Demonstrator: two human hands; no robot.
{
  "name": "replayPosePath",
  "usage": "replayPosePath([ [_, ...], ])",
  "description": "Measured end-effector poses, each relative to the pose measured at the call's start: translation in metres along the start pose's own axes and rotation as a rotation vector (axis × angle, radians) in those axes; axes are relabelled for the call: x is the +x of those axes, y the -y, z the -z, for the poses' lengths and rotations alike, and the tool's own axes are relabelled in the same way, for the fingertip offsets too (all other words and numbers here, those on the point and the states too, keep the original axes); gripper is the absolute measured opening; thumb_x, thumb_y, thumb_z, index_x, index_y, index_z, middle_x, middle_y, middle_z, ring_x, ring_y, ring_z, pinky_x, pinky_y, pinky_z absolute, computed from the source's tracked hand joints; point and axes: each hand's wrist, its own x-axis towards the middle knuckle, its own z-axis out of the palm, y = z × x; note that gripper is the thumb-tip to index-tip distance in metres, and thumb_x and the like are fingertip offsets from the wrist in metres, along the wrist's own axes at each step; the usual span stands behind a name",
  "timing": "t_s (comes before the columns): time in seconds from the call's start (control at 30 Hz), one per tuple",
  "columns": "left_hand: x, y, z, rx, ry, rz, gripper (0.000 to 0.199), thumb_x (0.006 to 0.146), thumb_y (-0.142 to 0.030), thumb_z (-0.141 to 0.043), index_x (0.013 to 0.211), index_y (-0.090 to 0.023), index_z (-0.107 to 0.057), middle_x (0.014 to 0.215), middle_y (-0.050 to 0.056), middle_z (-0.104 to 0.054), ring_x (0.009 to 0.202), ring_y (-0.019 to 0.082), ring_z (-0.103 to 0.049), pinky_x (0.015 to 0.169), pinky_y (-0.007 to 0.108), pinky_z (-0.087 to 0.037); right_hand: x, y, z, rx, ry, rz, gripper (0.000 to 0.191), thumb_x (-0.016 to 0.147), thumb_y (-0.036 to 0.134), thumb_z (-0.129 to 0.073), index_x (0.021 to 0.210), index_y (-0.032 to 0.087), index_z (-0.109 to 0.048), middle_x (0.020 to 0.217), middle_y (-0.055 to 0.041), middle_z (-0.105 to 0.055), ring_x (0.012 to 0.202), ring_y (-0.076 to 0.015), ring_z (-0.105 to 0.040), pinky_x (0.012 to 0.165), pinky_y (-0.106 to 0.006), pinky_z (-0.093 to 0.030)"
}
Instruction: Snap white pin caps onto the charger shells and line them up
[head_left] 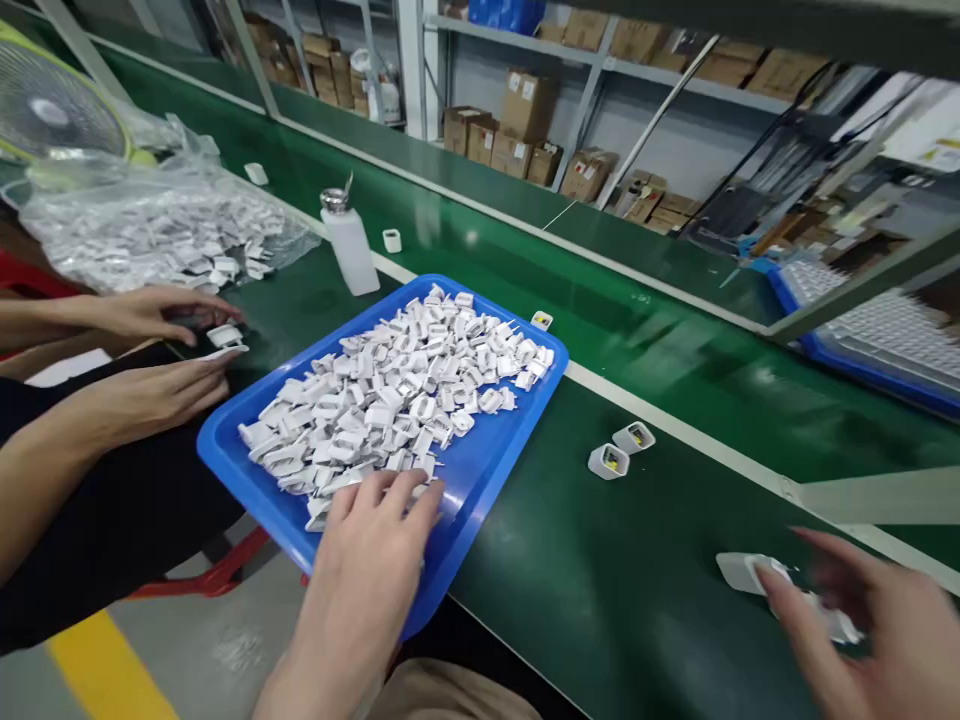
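My left hand reaches over the near edge of a blue tray. Its outstretched fingers rest on a heap of small white plastic pieces; whether anything lies under the fingertips is hidden. To the right, my right hand hovers low over the green bench, thumb and fingers apart. Beside its thumb lies a white plastic housing on its side. Partly behind the thumb, another white piece shows near the fingers. Between tray and right hand, two open-ended white housings with something yellow inside lie close together.
A co-worker's hands hold a white piece at left. Behind them sit a clear bag of white parts and a green fan. A white pump bottle stands beyond the tray. A metal post rises at right.
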Motion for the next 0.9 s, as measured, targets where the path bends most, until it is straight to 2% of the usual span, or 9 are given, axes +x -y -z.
replayPosePath([
  [0.03,0.0,0.008,-0.003,0.053,0.029,-0.023,0.026,0.095,-0.007,-0.056,0.112,-0.02,-0.07,0.116,0.008,-0.072,0.104,0.032,-0.059,0.084,0.046,-0.04,0.01,0.014,-0.006,-0.022,-0.043,0.024,0.039,0.1,0.062,-0.047,0.12,0.03,-0.058,0.082,-0.008,-0.057,0.065,-0.0297,-0.059,0.048,-0.04,-0.045],
  [0.17,0.003,0.016,-0.019,0.136,0.044,-0.092,0.031,0.088,0.0,-0.052,0.1,-0.021,-0.071,0.111,0.009,-0.07,0.103,0.031,-0.059,0.083,0.044,-0.04,0.058,0.046,-0.059,-0.035,0.114,0.257,0.037,0.105,0.048,-0.049,0.128,0.022,-0.059,0.107,-0.0122,-0.064,0.084,-0.0262,-0.068,0.066,-0.037,-0.056],
  [0.3,0.001,0.017,-0.028,0.149,0.002,-0.151,0.037,0.079,0.005,-0.05,0.097,-0.021,-0.069,0.103,0.008,-0.069,0.092,0.029,-0.06,0.078,0.041,-0.04,0.072,0.041,-0.095,-0.062,0.166,0.404,0.009,0.099,0.027,-0.062,0.102,0.02,-0.067,0.093,-0.0107,-0.063,0.081,-0.0264,-0.066,0.063,-0.036,-0.057],
  [0.4,-0.002,0.024,-0.026,0.106,-0.007,-0.19,0.041,0.076,0.007,-0.049,0.098,-0.022,-0.069,0.102,0.007,-0.069,0.09,0.028,-0.061,0.075,0.04,-0.041,0.054,0.034,-0.083,0.08,0.28,0.523,0.013,0.096,0.014,-0.062,0.1,0.024,-0.068,0.093,-0.0054,-0.065,0.077,-0.0205,-0.066,0.063,-0.031,-0.059],
  [0.5,-0.004,0.02,-0.016,-0.027,-0.068,-0.176,0.041,0.083,0.006,-0.046,0.101,-0.023,-0.068,0.1,0.005,-0.071,0.088,0.026,-0.063,0.076,0.039,-0.044,0.034,0.025,-0.053,0.302,0.431,0.584,0.033,0.099,0.017,-0.059,0.128,0.031,-0.064,0.123,-0.0094,-0.065,0.105,-0.0248,-0.068,0.08,-0.037,-0.064],
  [0.57,-0.001,0.001,-0.005,-0.182,-0.175,-0.124,0.031,0.092,-0.001,-0.051,0.102,-0.024,-0.068,0.099,0.003,-0.071,0.086,0.023,-0.065,0.08,0.038,-0.046,0.025,0.02,-0.037,0.4,0.446,0.507,0.043,0.1,0.027,-0.062,0.142,0.032,-0.057,0.138,-0.0124,-0.058,0.122,-0.029,-0.063,0.09,-0.043,-0.064],
  [0.67,0.01,-0.051,0.009,-0.514,-0.293,0.013,0.015,0.095,-0.013,-0.065,0.098,-0.026,-0.07,0.097,0.0,-0.071,0.085,0.018,-0.067,0.081,0.032,-0.052,0.012,0.017,-0.027,0.559,0.352,0.382,0.05,0.1,0.032,-0.065,0.147,0.029,-0.051,0.135,-0.0137,-0.057,0.12,-0.0268,-0.063,0.089,-0.038,-0.064],
  [0.8,0.025,-0.12,0.003,-1.045,-0.129,0.03,0.008,0.095,-0.02,-0.07,0.094,-0.028,-0.07,0.091,-0.003,-0.073,0.081,0.013,-0.07,0.071,0.024,-0.057,0.001,0.02,-0.037,0.793,0.257,0.492,0.043,0.102,0.026,-0.062,0.144,0.027,-0.053,0.125,-0.0116,-0.062,0.11,-0.0216,-0.067,0.091,-0.035,-0.061],
  [0.9,0.03,-0.14,-0.017,-1.15,-0.06,0.058,0.015,0.102,-0.023,-0.059,0.114,-0.028,-0.066,0.109,0.002,-0.073,0.098,0.016,-0.072,0.084,0.027,-0.06,0.003,0.014,-0.051,0.91,0.142,0.395,0.03,0.102,0.019,-0.061,0.131,0.026,-0.062,0.115,-0.0088,-0.068,0.104,-0.0196,-0.069,0.088,-0.034,-0.061],
])
